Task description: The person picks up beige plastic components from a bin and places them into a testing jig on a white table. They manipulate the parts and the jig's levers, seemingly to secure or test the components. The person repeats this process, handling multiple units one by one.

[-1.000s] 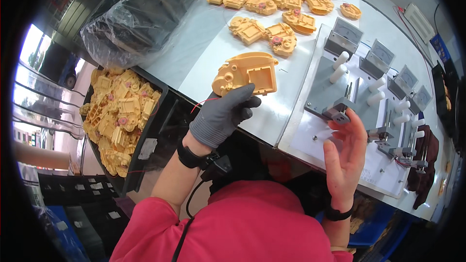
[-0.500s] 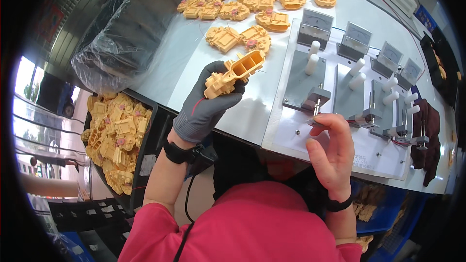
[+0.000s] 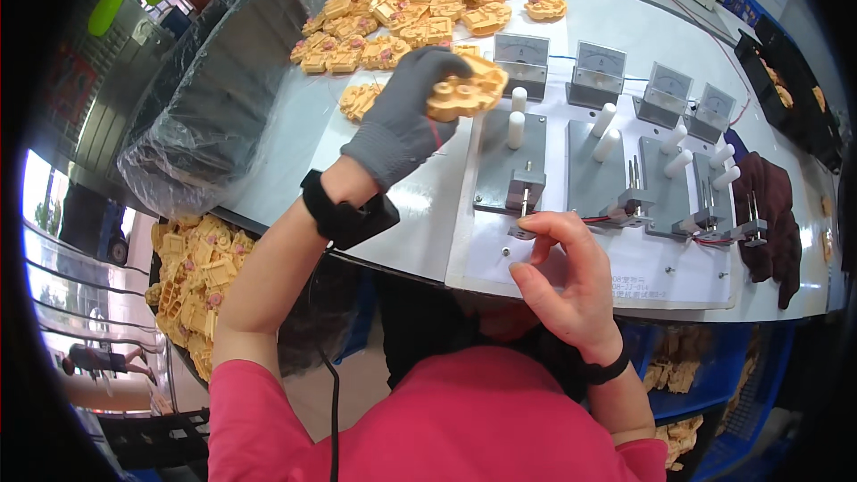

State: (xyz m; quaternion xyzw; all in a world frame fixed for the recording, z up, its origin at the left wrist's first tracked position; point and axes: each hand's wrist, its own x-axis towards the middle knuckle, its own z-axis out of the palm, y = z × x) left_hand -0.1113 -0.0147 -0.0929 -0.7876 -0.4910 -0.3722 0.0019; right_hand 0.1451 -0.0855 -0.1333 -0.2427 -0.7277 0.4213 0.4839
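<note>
My left hand, in a grey knit glove, grips a yellow plastic moulded part and holds it in the air just left of the first grey fixture with two white pegs. My right hand is bare, its fingers curled loosely, the thumb and fingertips at a small metal clamp at the front of that fixture. It holds nothing I can see. A black band sits on each wrist.
A heap of yellow parts lies at the back of the white table. Three more fixtures with meters line the right side. A bin of yellow parts stands at my lower left, a plastic-wrapped bundle beside it.
My left hand lifted the yellow part off the table and carried it right, up to the first fixture. My right hand stayed at the clamp, fingers curling in.
</note>
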